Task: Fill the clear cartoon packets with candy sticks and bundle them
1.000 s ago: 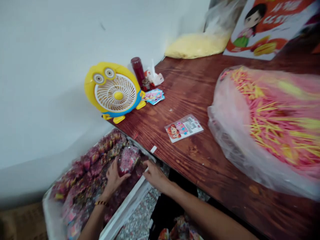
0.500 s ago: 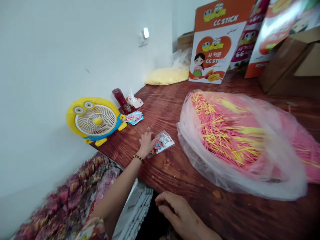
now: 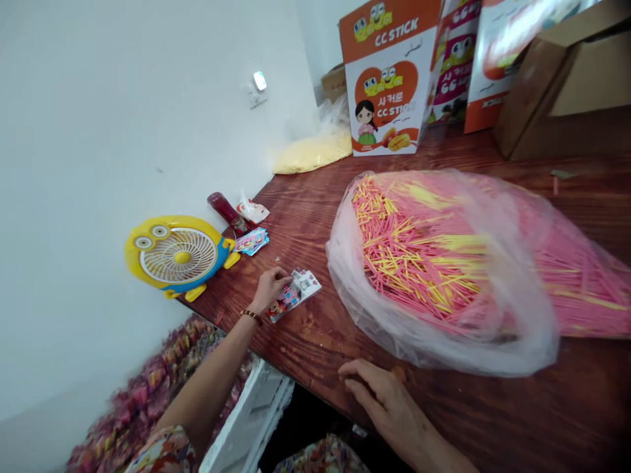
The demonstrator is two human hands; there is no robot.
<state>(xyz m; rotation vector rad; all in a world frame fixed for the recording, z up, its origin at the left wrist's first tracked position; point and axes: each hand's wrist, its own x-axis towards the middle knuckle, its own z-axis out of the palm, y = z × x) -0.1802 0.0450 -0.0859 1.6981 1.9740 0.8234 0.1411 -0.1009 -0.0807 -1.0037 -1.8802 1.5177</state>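
Note:
My left hand [image 3: 269, 289] reaches across the brown wooden table [image 3: 315, 217] and pinches the near edge of a small clear printed packet [image 3: 298, 292] that lies flat on it. My right hand [image 3: 382, 397] rests palm down on the table's front edge, fingers spread, holding nothing. Just beyond it lies a big clear plastic bag of pink and yellow sticks [image 3: 444, 263].
A yellow cartoon desk fan [image 3: 175, 256] stands at the table's left edge, beside a dark red bottle [image 3: 224, 210] and more small packets [image 3: 252, 241]. Orange "CC STICK" boxes [image 3: 389, 79] and a cardboard carton [image 3: 566, 85] line the back. A white crate of pink packets [image 3: 148, 387] sits below left.
My left hand left the crate of pink packets, reached up onto the table and took hold of the small packet. My right hand came up onto the table edge. The view lifted.

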